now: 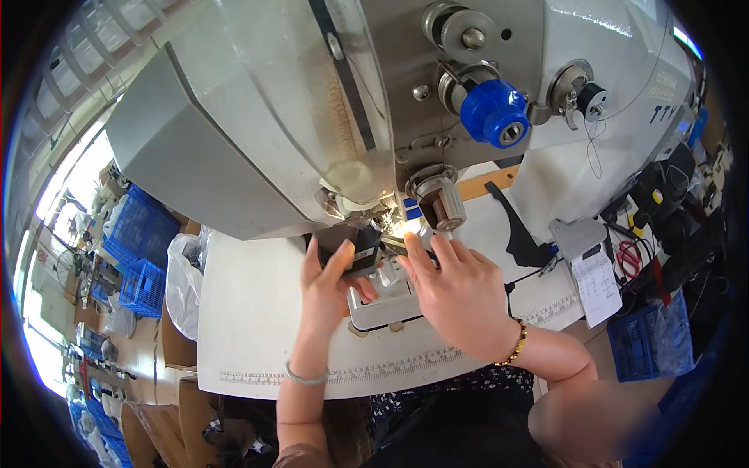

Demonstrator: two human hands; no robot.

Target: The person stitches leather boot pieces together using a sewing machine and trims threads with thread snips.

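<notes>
My left hand point(321, 287) grips a dark, folded piece point(363, 261) with pale lettering on it, thumb on top and fingers underneath. The piece lies just below the lit needle area of a large grey sewing machine point(257, 93). My right hand point(462, 295) is closed, its fingertips pinched beside the needle area. A narrow dark thing point(393, 244) shows at those fingertips, too small and partly hidden to name. Below both hands is the machine's light metal bed plate point(390, 310). The needle itself cannot be made out.
A white worktable point(250, 327) carries a ruler strip point(390, 364) along its near edge. A black cut piece point(519, 230) lies right of the machine head. Farther right are a written paper point(597, 285), red-handled scissors point(629, 257) and a blue crate point(636, 339). Blue crates point(144, 226) stand left.
</notes>
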